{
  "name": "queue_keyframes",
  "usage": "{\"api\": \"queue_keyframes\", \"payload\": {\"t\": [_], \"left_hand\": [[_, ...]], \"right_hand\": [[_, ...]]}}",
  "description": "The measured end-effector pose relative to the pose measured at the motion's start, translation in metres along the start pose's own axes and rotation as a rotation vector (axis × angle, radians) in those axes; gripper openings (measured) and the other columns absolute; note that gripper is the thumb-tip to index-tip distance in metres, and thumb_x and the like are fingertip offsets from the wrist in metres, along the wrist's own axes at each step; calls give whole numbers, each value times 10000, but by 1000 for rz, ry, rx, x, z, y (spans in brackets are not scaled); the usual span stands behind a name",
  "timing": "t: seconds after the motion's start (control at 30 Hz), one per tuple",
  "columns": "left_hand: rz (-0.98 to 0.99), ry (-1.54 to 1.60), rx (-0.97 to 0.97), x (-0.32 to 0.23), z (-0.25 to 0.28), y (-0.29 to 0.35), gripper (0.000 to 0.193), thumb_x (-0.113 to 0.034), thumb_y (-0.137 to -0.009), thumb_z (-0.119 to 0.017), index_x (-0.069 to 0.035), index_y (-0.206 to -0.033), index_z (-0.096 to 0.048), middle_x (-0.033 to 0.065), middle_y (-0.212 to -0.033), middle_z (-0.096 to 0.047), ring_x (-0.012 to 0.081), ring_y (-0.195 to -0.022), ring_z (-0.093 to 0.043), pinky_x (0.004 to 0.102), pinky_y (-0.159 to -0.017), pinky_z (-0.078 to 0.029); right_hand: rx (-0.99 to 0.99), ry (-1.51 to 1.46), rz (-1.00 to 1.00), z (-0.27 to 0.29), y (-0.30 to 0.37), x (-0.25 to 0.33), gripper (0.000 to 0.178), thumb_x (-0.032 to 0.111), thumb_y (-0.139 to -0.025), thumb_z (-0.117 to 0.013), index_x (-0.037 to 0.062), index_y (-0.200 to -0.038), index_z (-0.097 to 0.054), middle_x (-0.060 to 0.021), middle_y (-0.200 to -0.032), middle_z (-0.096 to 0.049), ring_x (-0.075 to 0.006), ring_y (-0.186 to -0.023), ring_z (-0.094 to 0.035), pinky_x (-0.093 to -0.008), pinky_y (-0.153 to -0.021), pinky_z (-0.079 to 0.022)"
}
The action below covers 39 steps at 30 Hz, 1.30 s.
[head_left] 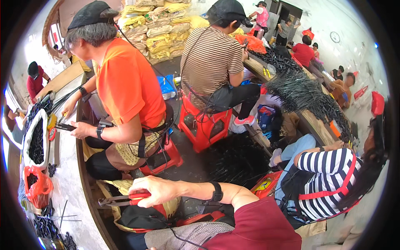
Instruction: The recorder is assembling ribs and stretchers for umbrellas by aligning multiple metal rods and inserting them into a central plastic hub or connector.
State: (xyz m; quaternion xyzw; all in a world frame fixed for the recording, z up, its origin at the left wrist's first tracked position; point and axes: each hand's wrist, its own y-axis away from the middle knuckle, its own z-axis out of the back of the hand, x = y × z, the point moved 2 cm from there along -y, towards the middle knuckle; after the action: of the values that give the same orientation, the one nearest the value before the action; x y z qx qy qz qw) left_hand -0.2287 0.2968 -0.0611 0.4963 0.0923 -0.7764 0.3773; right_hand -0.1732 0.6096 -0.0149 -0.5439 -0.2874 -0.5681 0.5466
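Observation:
My right hand (156, 189) is closed around the red handles of a pair of pliers (118, 201). The metal jaws point left, toward the edge of the long pale table (85, 204), and nothing shows between them. My right arm, in a dark red sleeve with a black wristband (216, 191), reaches across from the lower right. Under the pliers lie a black and red bag (143, 218) and a yellowish sack (171, 206). A checkered cloth (183, 235) covers my lap. My left hand does not show.
On the table stand a white sack of black parts (36, 139) and a red plastic bag (38, 187). A person in orange (129, 79) works ahead on a red stool (166, 160). Another in stripes (325, 179) sits at right, by a bench heaped with black rods (296, 91).

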Motion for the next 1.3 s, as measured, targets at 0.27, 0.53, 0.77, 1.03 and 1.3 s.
{"api": "queue_keyframes", "payload": {"t": [0.27,0.53,0.77,1.03,1.3], "left_hand": [[-160,-583,151,-25,13,21,489,-400,-828,-664,-63,-1178,-604,142,-1096,-618,338,-976,-611,435,-822,-504],[150,-624,-964,-9,73,164,395,-263,-830,-703,-43,-1138,-590,128,-1100,-624,324,-1025,-602,420,-866,-496],[1086,-1027,-1229,89,61,321,620,-431,-920,-564,-5,-1359,-464,187,-1373,-499,358,-1331,-380,471,-1088,-304],[1224,-827,-1151,103,92,331,617,-436,-913,-560,43,-1297,-501,183,-1285,-565,322,-1233,-479,432,-1028,-369],[1260,-905,-1131,123,58,376,551,-349,-890,-602,-16,-1317,-502,193,-1282,-551,351,-1189,-508,444,-1010,-380]], "right_hand": [[261,-39,1,-68,-57,8,386,91,-770,-740,6,-1130,-630,-84,-1064,-649,-154,-935,-651,-287,-824,-528],[415,88,231,-169,-146,-21,328,-7,-856,-641,-37,-1178,-584,-114,-1125,-572,-170,-930,-615,-300,-802,-507],[585,467,381,-240,-170,-33,343,94,-920,-609,-32,-1234,-553,-162,-1204,-557,-269,-1060,-595,-349,-876,-486],[461,557,561,-208,-188,-44,361,191,-961,-571,-16,-1257,-556,-151,-1281,-553,-259,-1150,-549,-332,-802,-471],[490,304,534,-254,-148,37,203,37,-844,-645,-20,-1040,-640,-164,-1068,-638,-335,-981,-614,-377,-855,-487]]}}
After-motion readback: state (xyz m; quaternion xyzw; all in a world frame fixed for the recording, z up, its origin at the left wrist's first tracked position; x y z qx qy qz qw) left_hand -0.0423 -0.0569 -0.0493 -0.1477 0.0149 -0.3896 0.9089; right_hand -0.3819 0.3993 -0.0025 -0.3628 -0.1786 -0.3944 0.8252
